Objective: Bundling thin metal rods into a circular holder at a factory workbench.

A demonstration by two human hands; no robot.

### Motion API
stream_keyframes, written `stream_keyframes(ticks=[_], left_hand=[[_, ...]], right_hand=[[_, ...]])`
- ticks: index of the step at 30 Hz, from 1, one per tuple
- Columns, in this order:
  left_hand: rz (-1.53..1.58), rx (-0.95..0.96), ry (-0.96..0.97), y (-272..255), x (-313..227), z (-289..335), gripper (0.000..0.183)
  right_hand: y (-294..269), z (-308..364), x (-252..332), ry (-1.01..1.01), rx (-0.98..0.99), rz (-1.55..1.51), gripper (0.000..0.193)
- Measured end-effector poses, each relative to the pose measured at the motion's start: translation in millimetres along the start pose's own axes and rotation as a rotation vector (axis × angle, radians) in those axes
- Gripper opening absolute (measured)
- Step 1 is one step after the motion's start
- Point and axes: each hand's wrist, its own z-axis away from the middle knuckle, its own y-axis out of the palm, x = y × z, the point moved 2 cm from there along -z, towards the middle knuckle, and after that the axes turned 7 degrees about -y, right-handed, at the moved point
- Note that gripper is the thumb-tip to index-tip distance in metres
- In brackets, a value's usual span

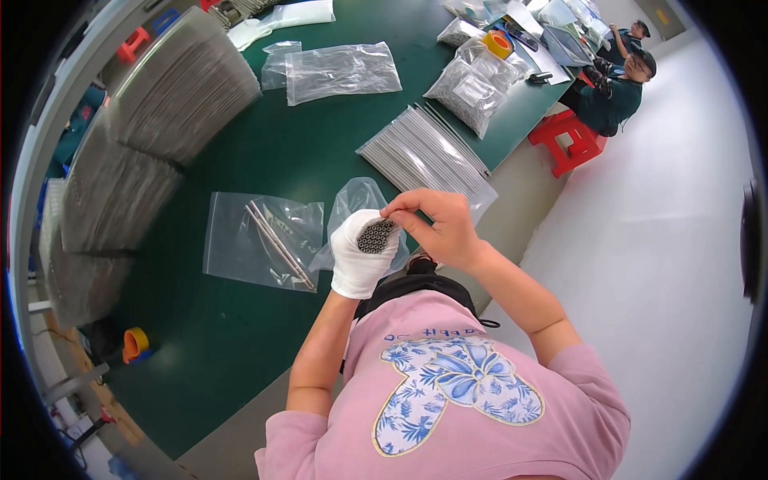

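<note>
My left hand, in a white glove, is closed round a bundle of thin metal tubes whose round hollow ends face up. Bare, my right hand pinches with thumb and forefinger at the bundle's upper right edge; whether a single tube is between the fingertips is too small to tell. A clear plastic bag shows behind and around the gloved hand. Left of it, a flat clear bag lies on the green table with a few thin rods on or in it.
A bag of long grey rods lies beyond my right hand. Bags of small parts and orange tape are at the far right. Stacked clear-wrapped packs line the left. A person sits on a red stool.
</note>
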Motion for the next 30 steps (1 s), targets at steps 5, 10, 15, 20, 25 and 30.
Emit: stream_keyframes(ticks=[5, 10, 15, 20, 25, 30], left_hand=[[-0.04, 0.017, 0.015, -0.4, 3.4, -0.3, 0.02], [0.032, 0.035, 0.012, -1.1, 6.9, 0.3, 0.022], [0.02, 0.048, -0.022, 0.8, 10.6, 1.2, 0.023], [0.014, 0.043, -0.02, 1.0, 14.1, 2.2, 0.023], [-0.04, 0.037, 0.034, 2.4, 7.1, 2.0, 0.024], [0.001, 0.019, 0.003, 4.4, 10.4, 2.5, 0.025]], right_hand=[[2.4, -4.5, -1.1, -0.118, -0.005, 0.107, 0.006], [3.2, -11.3, 13.4, -0.401, 0.007, 0.351, 0.009], [7.1, -13.0, 13.3, -0.417, 0.027, 0.396, 0.011], [8.9, -10.7, 9.1, -0.406, 0.026, 0.372, 0.011], [8.0, -4.6, 3.8, -0.421, 0.042, 0.403, 0.01], [7.4, -4.4, 4.0, -0.365, 0.007, 0.354, 0.009]])
